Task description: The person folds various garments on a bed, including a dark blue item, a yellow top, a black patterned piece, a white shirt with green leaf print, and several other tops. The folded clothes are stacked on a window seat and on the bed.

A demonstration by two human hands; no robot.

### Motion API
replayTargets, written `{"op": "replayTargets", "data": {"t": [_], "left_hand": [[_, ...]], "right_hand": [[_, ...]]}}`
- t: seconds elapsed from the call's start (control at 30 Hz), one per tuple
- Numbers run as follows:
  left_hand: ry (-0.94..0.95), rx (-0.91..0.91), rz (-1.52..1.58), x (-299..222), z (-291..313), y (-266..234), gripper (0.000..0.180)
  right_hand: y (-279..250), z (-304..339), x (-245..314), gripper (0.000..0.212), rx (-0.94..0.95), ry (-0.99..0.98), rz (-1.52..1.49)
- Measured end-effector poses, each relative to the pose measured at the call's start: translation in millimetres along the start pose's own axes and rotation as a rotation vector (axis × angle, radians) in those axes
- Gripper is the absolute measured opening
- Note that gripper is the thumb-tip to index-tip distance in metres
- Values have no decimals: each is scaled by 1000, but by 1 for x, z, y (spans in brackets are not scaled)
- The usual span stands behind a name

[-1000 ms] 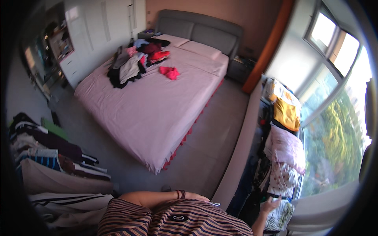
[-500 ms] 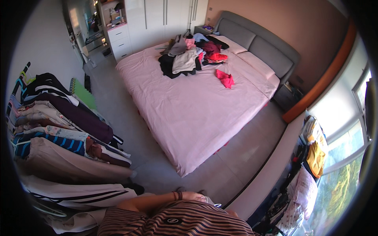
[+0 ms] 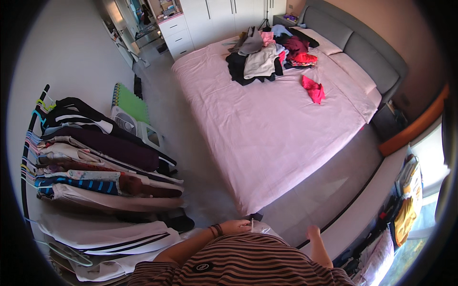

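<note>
In front of my striped shirt, my left hand [image 3: 237, 226] is closed, with dark bands on its wrist. It grips what looks like a white hanger [image 3: 252, 224], of which a thin upright part shows at the fingertips. A pale, whitish garment [image 3: 265, 229] hangs beside it, mostly hidden by my body. Out to the right, over the floor near the window ledge, is my right hand [image 3: 313, 232]. It is small and foreshortened, so its fingers cannot be made out, and nothing is seen in it.
Left of me, a black clothes rail [image 3: 31, 126] carries several hung garments. Ahead stands a bed [image 3: 272, 143] with a clothes pile [image 3: 262, 62] and a separate red cloth [image 3: 313, 89]. A window ledge [image 3: 353, 205] runs along the right, with clothes [image 3: 405, 219] hanging beside it.
The view has turned left and down, so the bed sits further right. My right hand has come out from beside my body. My left hand still holds the white hanger.
</note>
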State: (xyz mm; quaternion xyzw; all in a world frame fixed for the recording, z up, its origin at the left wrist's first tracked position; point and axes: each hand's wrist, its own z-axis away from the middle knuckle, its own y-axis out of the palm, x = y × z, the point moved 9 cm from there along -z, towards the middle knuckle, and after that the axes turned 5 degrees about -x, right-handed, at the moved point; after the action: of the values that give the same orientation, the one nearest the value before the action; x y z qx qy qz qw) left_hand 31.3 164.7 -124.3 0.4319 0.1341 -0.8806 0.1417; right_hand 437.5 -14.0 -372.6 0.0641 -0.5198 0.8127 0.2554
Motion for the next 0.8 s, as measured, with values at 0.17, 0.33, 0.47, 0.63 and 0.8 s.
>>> {"op": "replayTargets", "data": {"t": [0.17, 0.33, 0.47, 0.63, 0.8], "left_hand": [[35, -121, -59, -6, -9, -29, 67], [9, -136, -162, -1, -8, -74, 66], [8, -132, -278, 14, -17, -136, 68], [168, -288, -309, 8, -17, -260, 60], [106, -382, -252, 29, -5, -382, 60]], "right_hand": [[-49, -95, 71, 26, -79, 432, -920], [-73, -133, 175, 29, 113, 402, -643], [-35, -160, 230, 29, -6, -565, 330], [9, -205, 244, 30, 91, 18, -187], [-2, -237, 395, 35, 203, -56, -202]]}}
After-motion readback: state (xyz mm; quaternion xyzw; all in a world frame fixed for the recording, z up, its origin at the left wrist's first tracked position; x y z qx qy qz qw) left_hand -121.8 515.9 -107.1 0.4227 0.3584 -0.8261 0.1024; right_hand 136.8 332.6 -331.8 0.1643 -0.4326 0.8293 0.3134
